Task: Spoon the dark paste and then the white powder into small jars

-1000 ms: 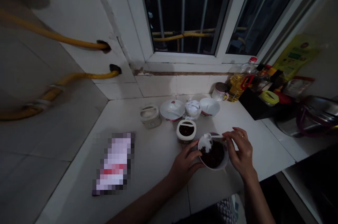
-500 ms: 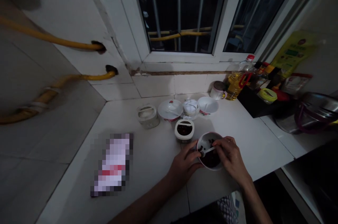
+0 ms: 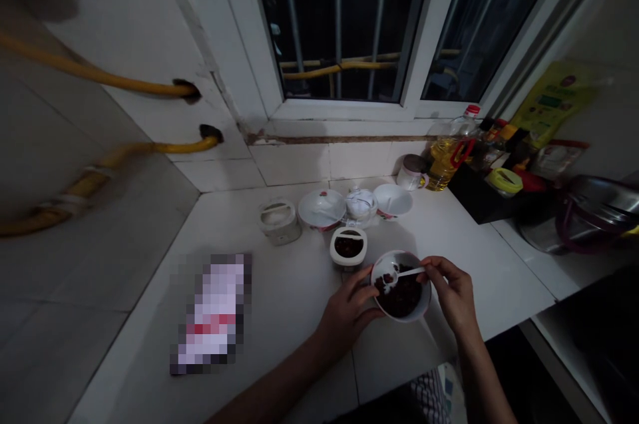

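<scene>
A white bowl point(image 3: 424, 302) of dark reddish pieces stands near the counter's front edge. My left hand point(image 3: 345, 312) curls round its left side and steadies it. My right hand point(image 3: 452, 295) pinches the handle of a small white spoon point(image 3: 399, 273), whose scoop sits over the bowl's left part with some dark pieces in it. Just behind the bowl is a small white square container point(image 3: 348, 247) holding the same dark stuff.
Behind stand a lidded white pot point(image 3: 279, 220), two shallow white bowls point(image 3: 321, 209) point(image 3: 393, 200), a small glass jar point(image 3: 361, 204), a mug point(image 3: 413, 173) and an oil bottle point(image 3: 448, 152). A black tray point(image 3: 482, 201) of condiments and a metal pot point(image 3: 589, 214) are right. A blurred packet point(image 3: 212, 312) lies left.
My right hand dipped the spoon into the bowl half a second ago, then drew back to the right and raised the scoop with dark pieces. The left hand kept hold of the bowl.
</scene>
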